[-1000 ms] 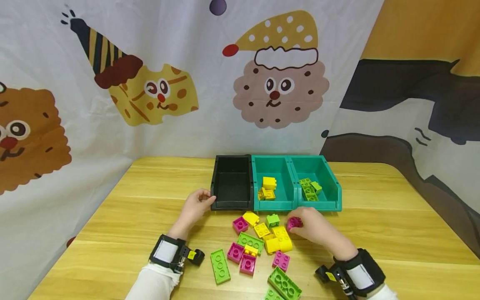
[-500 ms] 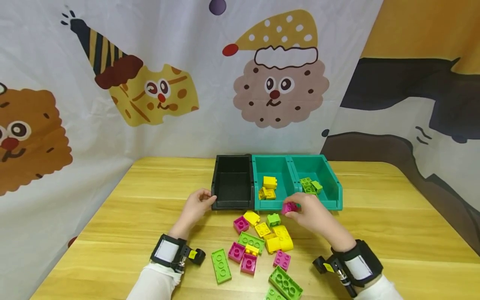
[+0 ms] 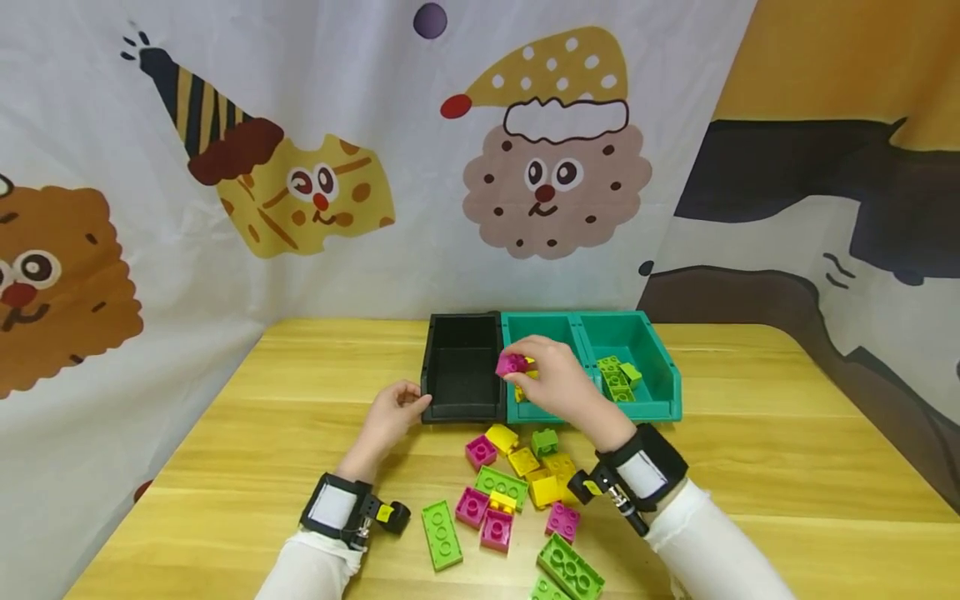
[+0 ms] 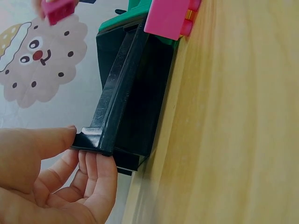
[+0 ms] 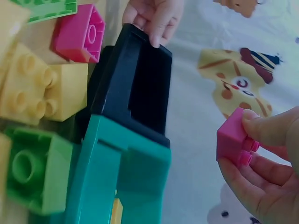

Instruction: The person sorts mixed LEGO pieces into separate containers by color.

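My left hand (image 3: 392, 414) pinches the front left edge of the black bin (image 3: 463, 410), thumb on one side of the rim and fingers on the other in the left wrist view. Between thumb and fingers, my right hand (image 3: 558, 379) holds a magenta toy brick (image 5: 231, 137) in the air, over the left part of the middle teal bin (image 3: 551, 412), close to the black bin's right wall. No bricks show inside the black bin. Yellow bricks in the middle bin are partly hidden behind the right hand. Several green bricks (image 3: 617, 382) lie in the right teal bin (image 3: 651, 410).
Loose bricks lie on the wooden table (image 3: 247, 467) before the bins: magenta (image 3: 481, 452), yellow (image 3: 523, 461) and green (image 3: 441, 535) among them. The right forearm passes above the table to their right. A printed curtain (image 3: 420, 275) hangs behind the table.
My right hand has lifted the magenta brick from the table in front of the bins and carried it up and left over the middle bin. The left hand keeps its place on the black bin.
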Demonstrator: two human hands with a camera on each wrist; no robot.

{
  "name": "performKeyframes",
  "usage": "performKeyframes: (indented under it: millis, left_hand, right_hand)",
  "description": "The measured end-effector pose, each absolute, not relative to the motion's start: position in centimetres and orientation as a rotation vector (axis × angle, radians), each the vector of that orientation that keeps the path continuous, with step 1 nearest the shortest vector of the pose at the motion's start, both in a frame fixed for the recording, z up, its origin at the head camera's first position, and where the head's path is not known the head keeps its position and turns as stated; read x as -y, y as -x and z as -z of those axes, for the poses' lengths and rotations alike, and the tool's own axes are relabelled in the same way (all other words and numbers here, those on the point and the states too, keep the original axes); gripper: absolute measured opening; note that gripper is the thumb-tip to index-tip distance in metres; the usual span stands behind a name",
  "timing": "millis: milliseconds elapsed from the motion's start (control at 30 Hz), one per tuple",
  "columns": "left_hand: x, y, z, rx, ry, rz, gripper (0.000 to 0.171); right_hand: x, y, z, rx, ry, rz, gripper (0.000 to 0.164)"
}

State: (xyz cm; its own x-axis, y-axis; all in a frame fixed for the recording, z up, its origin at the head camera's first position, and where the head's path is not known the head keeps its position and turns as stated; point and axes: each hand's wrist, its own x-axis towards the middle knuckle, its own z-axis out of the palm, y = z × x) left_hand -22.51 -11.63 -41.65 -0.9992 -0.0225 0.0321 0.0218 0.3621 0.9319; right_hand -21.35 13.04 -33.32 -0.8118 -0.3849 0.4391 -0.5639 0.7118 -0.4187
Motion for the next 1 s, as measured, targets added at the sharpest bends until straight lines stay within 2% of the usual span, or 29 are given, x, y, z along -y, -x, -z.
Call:
performKeyframes:
  millis: [300,567,833,1000]
  left_hand:
    - [11.7,22.7,41.9,2.543,0.015,1.76,0.014]
    - [11.7,22.6,41.8,2.559,-0.005,1.755,0.014]
    - [11.7,22.5,41.7,2.552,-0.003,1.764,0.014]
    - [11.5,22.5,41.6,2.556,-0.004,1.764,0.015]
  right_hand:
    - [-9.4,24.0,34.2,2.746,-0.774,-0.67,0.031]
    - [-7.7,24.8,35.3,2.812,-0.874,-0.597,0.03]
    - [-6.1,25.4,36.5,2.917,-0.995,-0.196,0.033]
    - [-5.8,25.8,36.9,2.928,-0.995,0.006,0.03]
